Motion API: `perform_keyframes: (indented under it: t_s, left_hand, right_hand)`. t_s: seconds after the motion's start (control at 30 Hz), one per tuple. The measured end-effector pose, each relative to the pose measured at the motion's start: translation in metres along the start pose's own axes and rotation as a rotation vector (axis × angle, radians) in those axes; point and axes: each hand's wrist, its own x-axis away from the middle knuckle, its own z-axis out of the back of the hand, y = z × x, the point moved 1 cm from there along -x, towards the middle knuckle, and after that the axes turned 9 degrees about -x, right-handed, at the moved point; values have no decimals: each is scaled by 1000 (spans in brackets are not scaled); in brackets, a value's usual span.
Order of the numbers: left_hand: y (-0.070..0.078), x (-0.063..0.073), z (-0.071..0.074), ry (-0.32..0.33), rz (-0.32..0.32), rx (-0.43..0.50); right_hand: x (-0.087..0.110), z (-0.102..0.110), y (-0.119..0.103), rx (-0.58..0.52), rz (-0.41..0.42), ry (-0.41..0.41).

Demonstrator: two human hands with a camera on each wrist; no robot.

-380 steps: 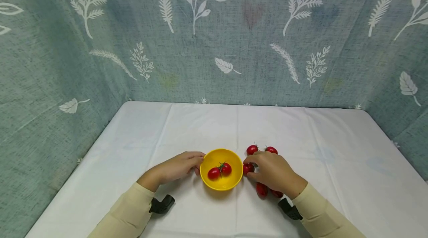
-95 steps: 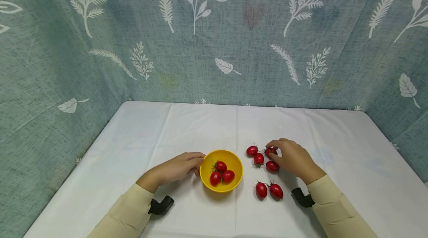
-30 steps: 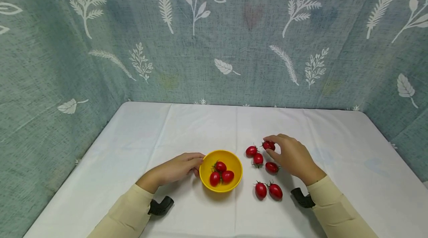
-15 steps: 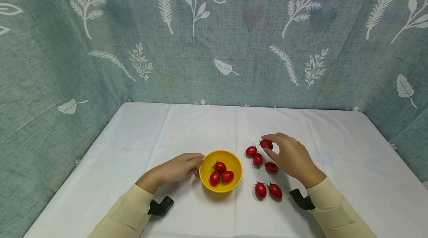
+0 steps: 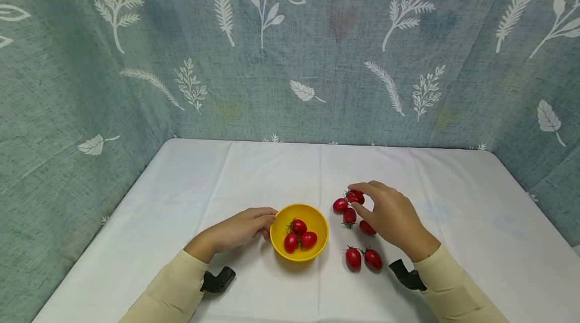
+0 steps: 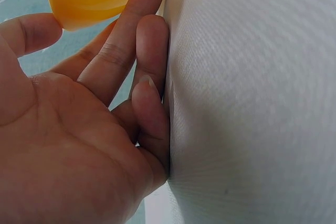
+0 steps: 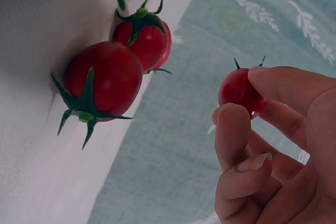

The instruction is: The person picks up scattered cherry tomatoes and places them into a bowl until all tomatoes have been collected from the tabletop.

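Observation:
My right hand [image 5: 391, 217] pinches a red cherry tomato [image 7: 237, 92] between thumb and fingertips, raised off the cloth in the right wrist view. In the head view that tomato is just behind another cherry tomato [image 5: 340, 205] and a second [image 5: 349, 216]. Under the right hand's thumb lies a third [image 5: 367, 228], partly covered. A yellow bowl [image 5: 319, 224] holds three tomatoes, one of them a tomato [image 5: 308, 240] at its right. My left hand [image 5: 240, 228] touches the bowl's left side with thumb and extended fingers. Its other fingers rest bent on the cloth.
Nearer the front, two more tomatoes lie side by side, the left tomato [image 5: 353, 259] and the right tomato [image 5: 373, 260]. A white cloth [image 5: 254, 172] covers the table. Green-blue leaf-patterned curtains [image 5: 272, 86] stand behind it and along both sides.
Since 12.7 seconds ago a third tomato has come into the bowl. Over the last second my right hand has carried its tomato left from the back right. The left hand stays at the bowl.

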Motion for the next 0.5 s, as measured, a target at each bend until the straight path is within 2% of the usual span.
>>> perform_keyframes:
  t_s: [0.5]
  left_hand:
    - [-2,0,-1,0,-16,8]
  right_hand:
    - [2,-4,-10,-53,29,-33]
